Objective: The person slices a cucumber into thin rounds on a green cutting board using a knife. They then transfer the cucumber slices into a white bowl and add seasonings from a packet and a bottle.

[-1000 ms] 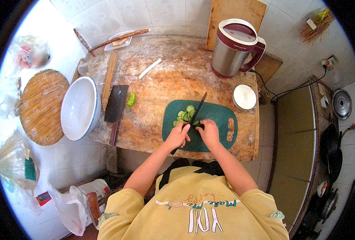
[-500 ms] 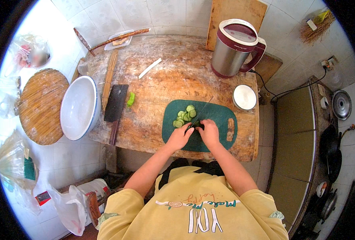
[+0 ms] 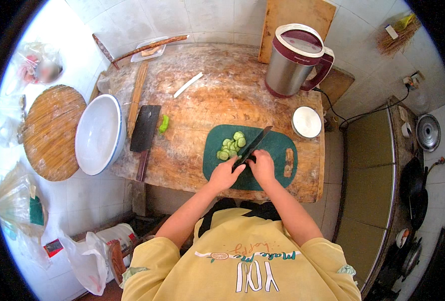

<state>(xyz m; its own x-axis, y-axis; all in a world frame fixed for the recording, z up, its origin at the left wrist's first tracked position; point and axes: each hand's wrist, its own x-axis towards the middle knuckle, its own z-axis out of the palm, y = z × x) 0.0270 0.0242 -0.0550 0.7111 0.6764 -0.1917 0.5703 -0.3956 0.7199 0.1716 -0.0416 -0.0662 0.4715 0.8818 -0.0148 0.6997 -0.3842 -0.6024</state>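
My right hand [image 3: 262,166] is closed on a dark-bladed knife [image 3: 259,139], whose blade slants away to the far right over a green cutting board [image 3: 213,138]. Close beside the knife's near part, my left hand [image 3: 224,174] has its fingers bent and bunched. What those fingers press or hold is hidden by the hand and blade. Several round cucumber slices [image 3: 231,145] lie in a loose pile on the board, just beyond my left fingers. A hand-grip slot [image 3: 288,162] is cut through the board's right end.
Left of the board lie a cleaver [image 3: 145,129] and a green pepper piece [image 3: 164,124]. A white basin [image 3: 100,135] stands at the table's left edge. At the right are a white bowl [image 3: 306,122] and a steel-and-maroon jug appliance [image 3: 293,62]. A white strip [image 3: 188,85] lies farther back.
The knife has turned: its blade was a thin edge-on line and now shows its broad dark side. Both hands have hardly shifted, and the cucumber slices look the same.
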